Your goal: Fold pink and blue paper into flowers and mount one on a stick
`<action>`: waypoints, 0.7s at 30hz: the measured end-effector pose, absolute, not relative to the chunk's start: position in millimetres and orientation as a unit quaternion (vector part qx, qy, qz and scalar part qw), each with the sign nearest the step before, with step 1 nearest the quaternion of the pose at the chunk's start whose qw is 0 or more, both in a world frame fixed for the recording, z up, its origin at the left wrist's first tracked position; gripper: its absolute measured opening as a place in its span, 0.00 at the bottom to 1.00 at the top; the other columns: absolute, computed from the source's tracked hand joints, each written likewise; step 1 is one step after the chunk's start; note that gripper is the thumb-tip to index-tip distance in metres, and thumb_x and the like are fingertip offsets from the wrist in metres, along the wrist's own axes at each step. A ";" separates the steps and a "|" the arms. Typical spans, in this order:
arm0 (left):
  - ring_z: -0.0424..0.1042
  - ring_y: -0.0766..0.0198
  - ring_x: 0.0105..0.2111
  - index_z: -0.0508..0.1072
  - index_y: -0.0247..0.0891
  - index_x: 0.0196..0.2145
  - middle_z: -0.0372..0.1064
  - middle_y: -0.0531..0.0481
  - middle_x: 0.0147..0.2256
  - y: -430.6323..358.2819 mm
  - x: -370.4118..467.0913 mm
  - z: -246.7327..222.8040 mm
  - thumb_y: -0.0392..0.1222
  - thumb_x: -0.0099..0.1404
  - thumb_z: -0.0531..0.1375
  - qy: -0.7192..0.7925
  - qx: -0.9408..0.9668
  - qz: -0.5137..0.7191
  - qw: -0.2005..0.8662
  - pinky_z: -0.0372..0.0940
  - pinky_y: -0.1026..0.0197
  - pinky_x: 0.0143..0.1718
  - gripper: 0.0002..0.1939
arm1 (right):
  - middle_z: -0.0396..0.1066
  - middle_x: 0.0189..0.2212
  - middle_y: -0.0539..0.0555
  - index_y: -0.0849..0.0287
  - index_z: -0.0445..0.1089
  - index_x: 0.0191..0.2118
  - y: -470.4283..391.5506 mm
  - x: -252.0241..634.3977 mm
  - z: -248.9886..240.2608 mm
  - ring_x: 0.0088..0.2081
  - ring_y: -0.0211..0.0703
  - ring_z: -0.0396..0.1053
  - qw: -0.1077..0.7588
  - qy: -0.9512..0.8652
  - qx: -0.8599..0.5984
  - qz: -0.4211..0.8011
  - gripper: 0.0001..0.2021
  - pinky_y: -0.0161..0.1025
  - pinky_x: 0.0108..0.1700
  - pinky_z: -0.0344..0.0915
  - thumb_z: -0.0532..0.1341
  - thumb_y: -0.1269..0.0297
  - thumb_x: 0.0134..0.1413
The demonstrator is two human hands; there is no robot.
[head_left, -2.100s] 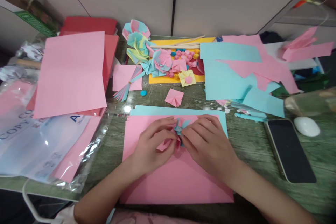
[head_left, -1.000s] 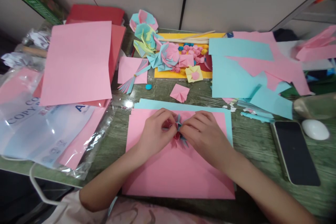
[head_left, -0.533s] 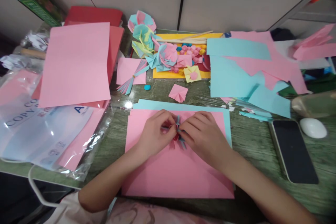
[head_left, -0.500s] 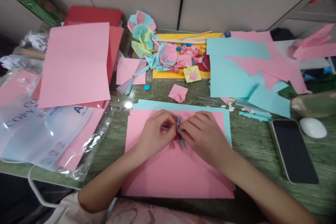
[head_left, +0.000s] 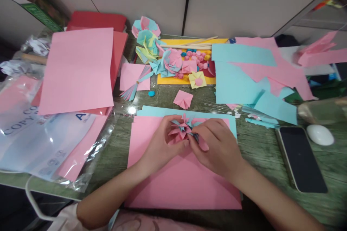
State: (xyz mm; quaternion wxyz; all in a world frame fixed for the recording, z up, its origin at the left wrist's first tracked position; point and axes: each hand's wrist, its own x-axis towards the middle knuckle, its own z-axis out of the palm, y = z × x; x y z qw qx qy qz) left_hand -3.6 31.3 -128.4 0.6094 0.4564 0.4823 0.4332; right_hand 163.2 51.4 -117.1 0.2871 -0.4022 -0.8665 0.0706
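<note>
Between my two hands is a pink and blue paper flower [head_left: 182,130] with many narrow petals, held over a stack of pink paper [head_left: 173,184] with blue sheets beneath. My left hand [head_left: 165,144] curls around the flower's left side, thumb and fingers against it. My right hand [head_left: 217,144] pinches a petal on its right side, the fingertips partly hiding it. Just beyond the stack lies a small folded pink paper square [head_left: 183,99].
Folded paper flowers [head_left: 148,45] and a yellow card [head_left: 165,80] with small pompoms stand at the back. Blue paper [head_left: 235,86] and scraps lie right, near a phone [head_left: 302,158] and a white mouse [head_left: 320,134]. A plastic paper bag [head_left: 40,144] covers the left.
The flower has opened out and shows more pink petals. My left hand's fingers have spread wider around it, and my right hand has shifted slightly right and down. The view has tilted a little.
</note>
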 end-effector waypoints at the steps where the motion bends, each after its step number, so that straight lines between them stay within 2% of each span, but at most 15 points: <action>1: 0.72 0.64 0.42 0.62 0.42 0.45 0.65 0.46 0.44 31.7 -3.5 -127.1 0.32 0.56 0.62 0.485 0.460 0.431 0.605 0.69 0.58 0.46 0.20 | 0.71 0.27 0.51 0.58 0.64 0.33 51.5 162.9 -115.0 0.32 0.39 0.67 0.295 -0.861 -0.405 0.086 0.03 0.39 0.38 0.60 0.59 0.70 0.52; 4: 0.71 0.63 0.44 0.63 0.41 0.43 0.66 0.46 0.44 31.8 -3.7 -124.9 0.32 0.57 0.60 0.501 0.475 0.422 0.588 0.69 0.58 0.46 0.16 | 0.72 0.27 0.51 0.59 0.64 0.33 51.3 162.1 -109.5 0.32 0.39 0.67 0.303 -0.854 -0.411 0.096 0.04 0.39 0.38 0.61 0.61 0.68 0.51; 7: 0.71 0.61 0.45 0.63 0.41 0.45 0.66 0.46 0.46 30.1 -3.7 -125.3 0.31 0.56 0.60 0.515 0.503 0.413 0.557 0.69 0.55 0.48 0.18 | 0.71 0.24 0.49 0.58 0.64 0.30 50.3 161.1 -107.2 0.30 0.38 0.67 0.294 -0.859 -0.414 0.063 0.04 0.39 0.38 0.59 0.61 0.71 0.51; 11: 0.72 0.63 0.43 0.62 0.42 0.47 0.67 0.46 0.47 27.5 -4.0 -125.5 0.29 0.56 0.58 0.521 0.545 0.396 0.524 0.69 0.54 0.49 0.22 | 0.71 0.23 0.48 0.57 0.64 0.30 48.1 159.4 -106.7 0.29 0.37 0.67 0.288 -0.856 -0.427 0.038 0.04 0.39 0.39 0.58 0.60 0.72 0.51; 16: 0.73 0.64 0.39 0.62 0.41 0.48 0.67 0.48 0.42 27.9 -4.7 -123.2 0.27 0.56 0.56 0.500 0.545 0.374 0.560 0.72 0.60 0.41 0.22 | 0.72 0.23 0.47 0.58 0.65 0.32 44.3 160.6 -106.4 0.28 0.36 0.66 0.277 -0.862 -0.423 0.031 0.05 0.39 0.40 0.57 0.60 0.74 0.52; 21: 0.71 0.64 0.39 0.62 0.41 0.49 0.66 0.48 0.45 31.6 -9.2 -118.3 0.30 0.57 0.55 0.529 0.513 0.320 0.596 0.69 0.60 0.42 0.21 | 0.72 0.28 0.49 0.59 0.66 0.35 43.3 168.3 -104.6 0.31 0.36 0.66 0.234 -0.884 -0.389 0.111 0.04 0.39 0.42 0.57 0.56 0.74 0.58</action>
